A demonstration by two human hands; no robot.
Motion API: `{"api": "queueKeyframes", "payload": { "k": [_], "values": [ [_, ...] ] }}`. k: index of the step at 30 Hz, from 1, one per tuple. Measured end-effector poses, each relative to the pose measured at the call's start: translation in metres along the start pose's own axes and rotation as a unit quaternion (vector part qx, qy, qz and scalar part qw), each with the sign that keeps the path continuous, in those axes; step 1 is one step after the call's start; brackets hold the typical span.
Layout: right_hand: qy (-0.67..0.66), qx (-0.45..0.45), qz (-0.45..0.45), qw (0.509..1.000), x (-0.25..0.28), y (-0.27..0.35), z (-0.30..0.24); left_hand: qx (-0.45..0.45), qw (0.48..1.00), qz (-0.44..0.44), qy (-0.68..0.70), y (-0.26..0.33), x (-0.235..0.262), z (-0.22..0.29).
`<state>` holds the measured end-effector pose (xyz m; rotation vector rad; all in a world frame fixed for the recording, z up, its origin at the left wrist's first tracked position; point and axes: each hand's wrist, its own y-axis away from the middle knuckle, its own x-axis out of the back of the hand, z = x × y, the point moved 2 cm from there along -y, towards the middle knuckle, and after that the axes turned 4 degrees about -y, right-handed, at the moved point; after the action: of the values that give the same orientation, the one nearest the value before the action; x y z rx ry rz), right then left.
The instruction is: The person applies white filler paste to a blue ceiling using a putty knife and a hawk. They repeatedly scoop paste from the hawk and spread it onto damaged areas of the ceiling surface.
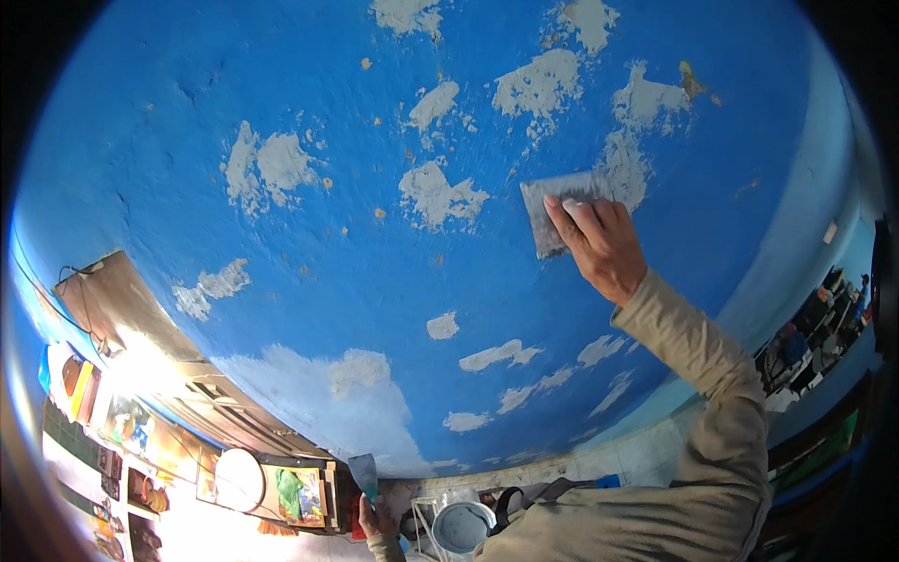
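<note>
Two hands each hold a tool. At two o'clock from centre, the right hand [609, 248] has a grey plate [541, 214] against the blue wall [562, 304], fingers bent and slightly parted over it; they hide its right part, so its long axis is unclear, though the upper edge runs roughly nine to three. Between six and seven, the left hand [376, 517], fingers curled closed, grips a scraper [361, 467], its handle mostly covered, long axis and blade pointing between eleven and twelve. The left forearm is cut off below.

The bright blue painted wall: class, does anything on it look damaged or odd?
Yes: rough, greyish-white patches are scattered across the bright blue painted wall, and a yellowish-brown spot shows at upper right; both interrupt the blue.
</note>
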<state>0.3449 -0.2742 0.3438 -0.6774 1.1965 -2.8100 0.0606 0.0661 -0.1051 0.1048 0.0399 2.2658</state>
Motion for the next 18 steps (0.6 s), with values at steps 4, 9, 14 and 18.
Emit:
{"api": "queueKeyframes", "payload": {
  "k": [4,9,14,18],
  "values": [
    [-0.066,-0.09,0.15,0.982,0.04,-0.045,0.021,0.047,0.999,-0.011,-0.014,0.011,0.011,0.008],
    [0.043,-0.18,0.208,0.96,0.028,-0.09,0.048,0.029,0.999,-0.03,0.006,0.008,-0.002,-0.009],
    [0.018,-0.071,0.202,0.977,0.004,-0.097,0.004,0.011,0.999,-0.046,0.024,-0.001,-0.017,-0.02],
    [0.022,0.028,0.139,0.99,-0.001,-0.076,-0.021,-0.058,0.996,-0.051,-0.038,-0.014,-0.034,0.01]
  ]
}}
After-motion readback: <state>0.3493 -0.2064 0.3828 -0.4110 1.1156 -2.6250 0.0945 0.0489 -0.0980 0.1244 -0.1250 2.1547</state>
